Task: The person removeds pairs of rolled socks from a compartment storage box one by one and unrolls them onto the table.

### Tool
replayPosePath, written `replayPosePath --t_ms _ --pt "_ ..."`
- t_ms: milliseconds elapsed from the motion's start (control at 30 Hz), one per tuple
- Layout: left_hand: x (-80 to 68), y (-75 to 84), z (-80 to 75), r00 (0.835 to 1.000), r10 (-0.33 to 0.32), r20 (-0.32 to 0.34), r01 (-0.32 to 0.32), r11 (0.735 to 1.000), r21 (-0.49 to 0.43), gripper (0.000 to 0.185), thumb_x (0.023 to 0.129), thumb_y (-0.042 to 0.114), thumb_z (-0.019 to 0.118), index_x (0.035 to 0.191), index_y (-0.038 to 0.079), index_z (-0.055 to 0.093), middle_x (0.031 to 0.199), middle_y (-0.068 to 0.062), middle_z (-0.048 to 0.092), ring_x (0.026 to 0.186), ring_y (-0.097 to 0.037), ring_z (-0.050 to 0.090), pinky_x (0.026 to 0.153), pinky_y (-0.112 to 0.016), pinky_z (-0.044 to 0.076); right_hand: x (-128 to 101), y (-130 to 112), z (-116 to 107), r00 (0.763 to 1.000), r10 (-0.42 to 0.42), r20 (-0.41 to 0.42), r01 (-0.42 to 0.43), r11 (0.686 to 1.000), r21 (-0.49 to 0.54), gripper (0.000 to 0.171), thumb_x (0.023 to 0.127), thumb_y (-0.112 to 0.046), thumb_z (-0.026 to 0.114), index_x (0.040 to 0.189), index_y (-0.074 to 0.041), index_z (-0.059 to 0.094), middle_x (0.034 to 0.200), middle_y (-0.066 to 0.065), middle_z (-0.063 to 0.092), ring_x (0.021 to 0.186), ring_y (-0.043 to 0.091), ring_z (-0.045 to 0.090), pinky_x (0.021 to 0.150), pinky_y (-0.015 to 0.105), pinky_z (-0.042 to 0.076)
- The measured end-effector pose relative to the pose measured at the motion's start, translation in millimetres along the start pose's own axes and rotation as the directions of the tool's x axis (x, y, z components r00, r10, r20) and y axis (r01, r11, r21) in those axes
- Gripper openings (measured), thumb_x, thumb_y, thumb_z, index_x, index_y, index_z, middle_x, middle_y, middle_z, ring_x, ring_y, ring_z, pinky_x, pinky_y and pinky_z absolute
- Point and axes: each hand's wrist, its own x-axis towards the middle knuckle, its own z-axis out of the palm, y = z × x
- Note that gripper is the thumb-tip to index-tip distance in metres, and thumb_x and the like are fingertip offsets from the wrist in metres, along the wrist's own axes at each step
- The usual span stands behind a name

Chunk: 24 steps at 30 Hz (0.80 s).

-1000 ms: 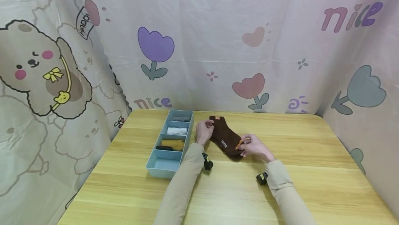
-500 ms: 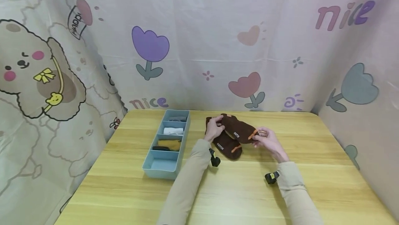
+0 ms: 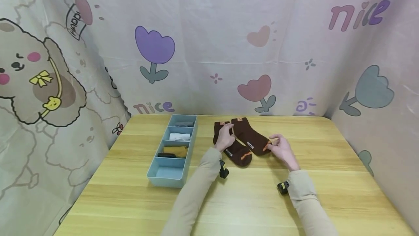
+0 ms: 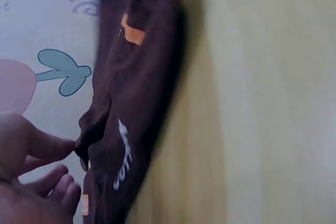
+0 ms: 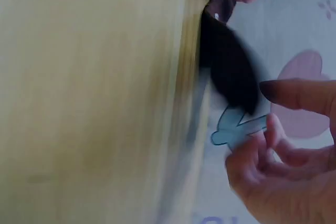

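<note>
Both hands pinching upper sock [image 3: 252, 138]: left hand [image 3: 225, 138] cuff, right hand [image 3: 282, 149] toe; risk: uneven pull skews it off lower sock [image 3: 238, 153] toward 3 o'clock.

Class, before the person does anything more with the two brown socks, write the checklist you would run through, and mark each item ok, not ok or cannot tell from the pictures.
1. Both socks visible and apart: the right sock lies beside the left sock on the table: ok.
2. Left hand has a hold at the cuffs: fingers are on the fabric, grip unclear: cannot tell.
3. Right hand holds the right sock's toe: pinched at the orange tip: ok.
4. Free compartment in the blue organizer: nearest one is empty: ok.
5. Socks lie aligned as a pair: they are offset: not ok.
</note>
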Motion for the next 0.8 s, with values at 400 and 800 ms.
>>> replayPosePath --t_ms 400,800 --pt "-14.8 -12.0 -4.7 0.967 0.048 0.249 -0.089 0.984 0.156 0.052 0.094 0.008 0.048 0.146 0.010 0.053 0.156 -0.010 0.044 0.147 -0.039 0.031 0.117 -0.059 0.026 0 -20 36 0.965 -0.167 0.203 0.233 0.902 -0.364 0.037 0.087 -0.027 0.075 0.109 0.004 0.071 0.112 0.022 0.070 0.111 0.041 0.062 0.099 0.055 0.048" --pt "-7.9 -6.0 4.4 0.935 0.040 0.352 -0.121 0.970 0.210 0.054 0.100 0.013 0.044 0.153 0.006 0.041 0.164 -0.006 0.032 0.152 -0.034 0.025 0.121 -0.054 0.026 4 -14 36 0.980 -0.063 0.186 0.141 0.885 -0.445 0.054 0.077 -0.033 0.086 0.111 0.003 0.065 0.107 0.020 0.068 0.102 0.035 0.062 0.089 0.049 0.050"
